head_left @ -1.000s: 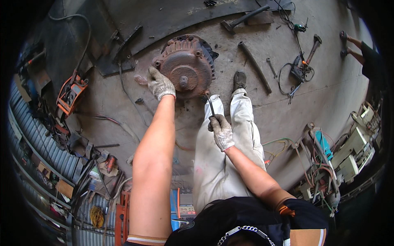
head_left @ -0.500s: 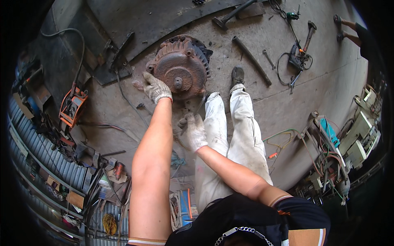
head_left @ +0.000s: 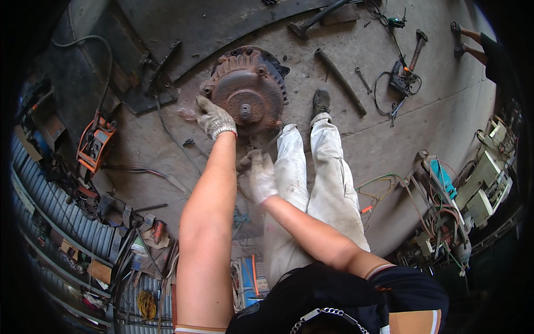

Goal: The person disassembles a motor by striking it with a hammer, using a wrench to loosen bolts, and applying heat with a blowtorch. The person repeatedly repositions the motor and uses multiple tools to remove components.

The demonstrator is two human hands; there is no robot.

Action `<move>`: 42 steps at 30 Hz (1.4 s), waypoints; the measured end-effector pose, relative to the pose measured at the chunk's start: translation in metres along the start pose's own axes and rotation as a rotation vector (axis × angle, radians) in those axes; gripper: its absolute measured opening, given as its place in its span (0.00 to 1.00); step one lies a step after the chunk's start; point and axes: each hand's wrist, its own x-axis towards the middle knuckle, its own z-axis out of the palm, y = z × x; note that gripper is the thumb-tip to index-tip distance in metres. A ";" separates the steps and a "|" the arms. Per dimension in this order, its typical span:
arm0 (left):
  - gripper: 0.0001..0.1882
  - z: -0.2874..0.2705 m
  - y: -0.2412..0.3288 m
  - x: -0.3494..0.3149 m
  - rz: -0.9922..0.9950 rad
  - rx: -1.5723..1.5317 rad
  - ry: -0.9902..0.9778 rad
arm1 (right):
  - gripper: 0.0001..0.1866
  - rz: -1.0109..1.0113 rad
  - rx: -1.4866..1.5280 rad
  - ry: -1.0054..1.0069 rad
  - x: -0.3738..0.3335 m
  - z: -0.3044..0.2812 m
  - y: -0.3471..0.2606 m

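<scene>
A round, rusty motor housing (head_left: 236, 89) with fins and a central shaft stub lies on the floor in front of me. My left hand (head_left: 215, 118), in a knitted work glove, is closed on its near left edge; the fingertips are partly hidden against the casting. Just short of the housing, beside my left trouser leg, my gloved right hand (head_left: 260, 175) is closed. It is smeared by motion, and I cannot make out what its fingers hold. A dark shoe (head_left: 321, 102) stands right of the housing.
To the right lie a steel bar (head_left: 341, 82), a spanner (head_left: 363, 79), a hammer (head_left: 417, 50) and a corded power tool (head_left: 398, 78). An orange machine (head_left: 95, 146) with cables sits left. A sledgehammer (head_left: 317, 19) is at the far side. Another person's legs (head_left: 471, 42) show far right.
The housing has shifted slightly to the right, with my left hand staying on its edge. My right hand has moved a little; the thin rod seen at it earlier no longer shows clearly.
</scene>
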 end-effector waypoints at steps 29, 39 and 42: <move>0.44 0.005 -0.013 0.001 -0.023 0.102 0.022 | 0.15 0.028 -0.171 -0.256 0.019 -0.047 -0.001; 0.29 -0.122 0.005 -0.046 0.402 0.260 -0.208 | 0.15 0.141 -0.331 -0.397 0.020 -0.053 -0.025; 0.24 -0.146 -0.006 -0.109 0.256 0.217 -0.574 | 0.13 0.043 -0.428 -0.448 0.024 -0.059 -0.031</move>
